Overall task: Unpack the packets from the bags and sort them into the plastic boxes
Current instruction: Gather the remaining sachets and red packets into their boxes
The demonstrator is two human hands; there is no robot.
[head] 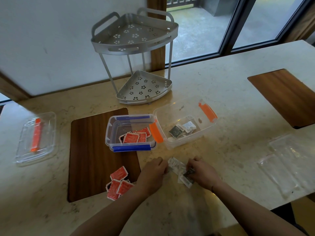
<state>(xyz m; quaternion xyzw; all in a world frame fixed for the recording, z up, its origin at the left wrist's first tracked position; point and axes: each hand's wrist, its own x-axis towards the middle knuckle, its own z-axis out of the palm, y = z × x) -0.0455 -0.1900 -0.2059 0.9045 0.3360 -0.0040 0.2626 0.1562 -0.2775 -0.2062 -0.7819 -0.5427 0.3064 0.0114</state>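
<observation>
Head view: loose white packets point(177, 167) on the counter point(221, 92) could slide or land among the red packets point(119, 182) nearby. Left hand point(155, 169) rests curled on their edge; right hand point(201, 172) pinches a dark packet point(188, 173). Boxes point(184, 123) wait just beyond.
</observation>
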